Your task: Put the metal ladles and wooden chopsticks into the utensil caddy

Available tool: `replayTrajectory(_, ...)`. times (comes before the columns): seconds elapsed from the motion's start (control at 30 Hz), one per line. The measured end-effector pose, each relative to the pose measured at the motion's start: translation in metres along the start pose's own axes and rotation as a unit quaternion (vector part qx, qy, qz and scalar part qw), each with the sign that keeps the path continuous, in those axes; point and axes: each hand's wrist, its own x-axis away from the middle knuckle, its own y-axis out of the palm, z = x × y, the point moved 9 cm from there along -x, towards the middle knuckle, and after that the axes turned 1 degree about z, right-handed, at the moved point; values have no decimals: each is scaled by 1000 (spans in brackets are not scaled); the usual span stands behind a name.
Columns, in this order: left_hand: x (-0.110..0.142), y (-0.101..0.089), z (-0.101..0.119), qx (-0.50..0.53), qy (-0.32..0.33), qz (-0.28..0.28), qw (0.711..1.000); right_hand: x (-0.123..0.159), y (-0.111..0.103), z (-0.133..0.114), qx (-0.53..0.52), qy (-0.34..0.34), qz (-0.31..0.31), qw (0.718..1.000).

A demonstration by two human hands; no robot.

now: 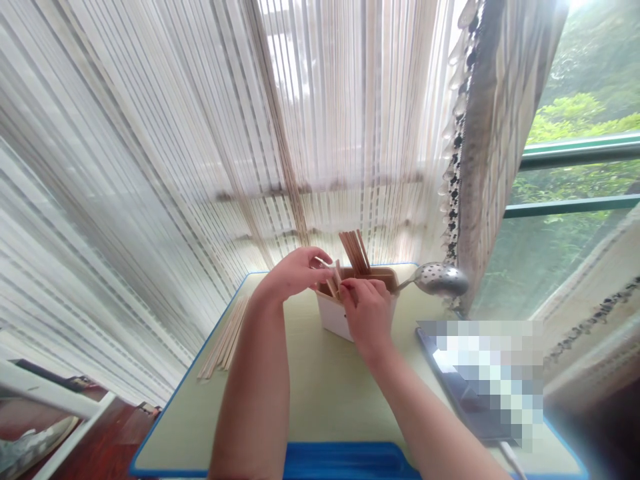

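A white container [333, 322] with a tan inside stands near the table's far edge. Several dark brown chopsticks [354, 252] rise from its back part. Short ends of pale chopsticks [338, 270] show at its front left, between my hands. My left hand [296, 275] is at the container's left rim, fingers apart and thumb close against the pale ends. Over the front rim, my right hand [369, 308] has its fingers curled together in a pinch on the pale chopsticks. The handle of a slotted metal spoon [440, 280] rests in the container's right side, its bowl hanging outside.
More pale chopsticks [225, 340] lie in a loose row on the table's left, beside my left forearm. A dark tablet-like device [467, 393], partly blurred out, lies at the right with a white cable [513, 460]. The blue-edged table [320, 400] meets a striped curtain [200, 133] behind.
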Motion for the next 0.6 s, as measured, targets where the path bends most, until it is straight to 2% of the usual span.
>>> replayTrajectory(0.1,-2,-2,0,-10,5,10,1000,-3,7,-5,11,-11,-12,1000)
replayTrajectory(0.3,-7,-9,3,-93,41,73,992,-8,14,-7,19,-18,-47,999)
replayTrajectory(0.5,-6,-12,16,-127,103,108,981,-16,10,2,-14,5,-48,999)
replayTrajectory(0.6,-6,-13,16,-131,107,109,979,-23,17,7,-45,26,-85,995)
